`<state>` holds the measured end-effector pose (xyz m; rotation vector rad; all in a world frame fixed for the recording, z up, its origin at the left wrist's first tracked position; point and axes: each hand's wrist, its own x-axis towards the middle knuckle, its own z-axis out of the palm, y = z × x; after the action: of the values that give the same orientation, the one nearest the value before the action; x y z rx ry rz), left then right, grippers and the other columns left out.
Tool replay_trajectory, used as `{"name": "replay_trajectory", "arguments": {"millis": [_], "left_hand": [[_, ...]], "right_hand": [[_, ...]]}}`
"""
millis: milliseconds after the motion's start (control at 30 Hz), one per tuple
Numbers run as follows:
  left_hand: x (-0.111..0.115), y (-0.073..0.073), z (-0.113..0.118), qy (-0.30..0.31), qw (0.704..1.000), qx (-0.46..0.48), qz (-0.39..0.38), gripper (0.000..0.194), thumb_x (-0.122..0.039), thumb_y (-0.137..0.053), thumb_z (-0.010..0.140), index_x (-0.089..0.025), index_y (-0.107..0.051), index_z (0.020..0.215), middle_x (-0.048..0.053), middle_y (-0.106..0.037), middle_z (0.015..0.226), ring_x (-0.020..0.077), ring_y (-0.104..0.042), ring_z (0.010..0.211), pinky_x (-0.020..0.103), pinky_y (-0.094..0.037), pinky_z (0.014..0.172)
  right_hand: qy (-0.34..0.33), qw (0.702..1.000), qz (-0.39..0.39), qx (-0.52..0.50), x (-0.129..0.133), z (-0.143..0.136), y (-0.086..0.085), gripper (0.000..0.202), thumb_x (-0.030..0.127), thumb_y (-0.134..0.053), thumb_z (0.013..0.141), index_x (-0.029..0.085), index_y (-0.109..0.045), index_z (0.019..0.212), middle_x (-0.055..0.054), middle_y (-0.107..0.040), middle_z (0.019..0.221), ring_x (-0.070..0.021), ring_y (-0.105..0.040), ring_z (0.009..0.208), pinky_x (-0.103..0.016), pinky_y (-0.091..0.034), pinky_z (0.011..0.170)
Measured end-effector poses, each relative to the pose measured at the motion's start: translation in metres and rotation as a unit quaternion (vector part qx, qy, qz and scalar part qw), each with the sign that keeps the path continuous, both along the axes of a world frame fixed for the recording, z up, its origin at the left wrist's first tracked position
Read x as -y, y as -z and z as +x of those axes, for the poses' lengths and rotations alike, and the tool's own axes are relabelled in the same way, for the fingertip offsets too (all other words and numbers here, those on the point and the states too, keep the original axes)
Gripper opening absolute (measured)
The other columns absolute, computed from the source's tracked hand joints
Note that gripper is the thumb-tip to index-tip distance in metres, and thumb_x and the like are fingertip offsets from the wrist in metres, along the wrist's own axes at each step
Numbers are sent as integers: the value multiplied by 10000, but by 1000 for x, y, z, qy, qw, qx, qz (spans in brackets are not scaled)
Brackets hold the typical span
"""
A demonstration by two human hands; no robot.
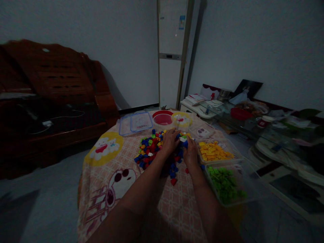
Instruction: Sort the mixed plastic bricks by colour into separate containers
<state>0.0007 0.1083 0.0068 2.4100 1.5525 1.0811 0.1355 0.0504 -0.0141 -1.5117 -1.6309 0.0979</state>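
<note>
A mixed pile of small plastic building blocks in red, blue, green, yellow and white lies in the middle of the table. My left hand rests on the pile, palm down, its fingers stretched forward over the blocks. At the right side of the pile, my right hand curls its thumb and fingers around a blue block. Right by its fingertips is a white block. Dim light and my hands hide part of the pile.
To the right are clear bins of yellow blocks and green blocks. A red bowl and a blue-rimmed clear lid lie at the back. A patterned cloth covers the round table. A wooden bench stands left.
</note>
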Motion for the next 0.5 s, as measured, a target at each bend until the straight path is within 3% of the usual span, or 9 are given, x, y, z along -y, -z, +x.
{"name": "replay_trajectory", "arguments": {"millis": [167, 333, 433, 500], "left_hand": [[-16, -13, 5, -1, 997, 73, 20, 443, -158, -709, 835, -150, -668, 1276, 199, -621, 1362, 300, -560, 1302, 491, -423, 1117], [17, -29, 4, 8, 979, 190, 75, 320, -216, -616, 906, -169, -697, 1212, 132, -707, 1235, 248, -630, 1191, 423, -458, 1079], [35, -48, -3, -10, 946, 314, 79, 223, -314, -586, 931, -176, -746, 1000, 88, -753, 1028, 220, -689, 1001, 364, -526, 944], [40, -65, -13, -36, 902, 421, 83, 292, -378, -545, 947, -164, -732, 883, 60, -731, 858, 183, -687, 826, 312, -547, 801]], "right_hand": [[11, 999, 20, -23, -22, 9, -16, 658, 62, -491, 803, 110, -510, 1458, -188, -606, 1331, -283, -546, 1273, -464, -438, 1113], [21, 998, 55, -26, -6, 20, -12, 607, 62, -455, 812, 131, -568, 1405, -170, -627, 1330, -269, -557, 1266, -477, -425, 1134], [23, 998, 50, -10, 15, 25, -3, 515, 73, -407, 843, 132, -657, 1290, -164, -652, 1300, -259, -580, 1240, -462, -434, 1129], [24, 999, 42, 4, 27, 28, 3, 475, 84, -403, 855, 147, -693, 1226, -152, -668, 1279, -256, -588, 1234, -447, -443, 1122]]}}
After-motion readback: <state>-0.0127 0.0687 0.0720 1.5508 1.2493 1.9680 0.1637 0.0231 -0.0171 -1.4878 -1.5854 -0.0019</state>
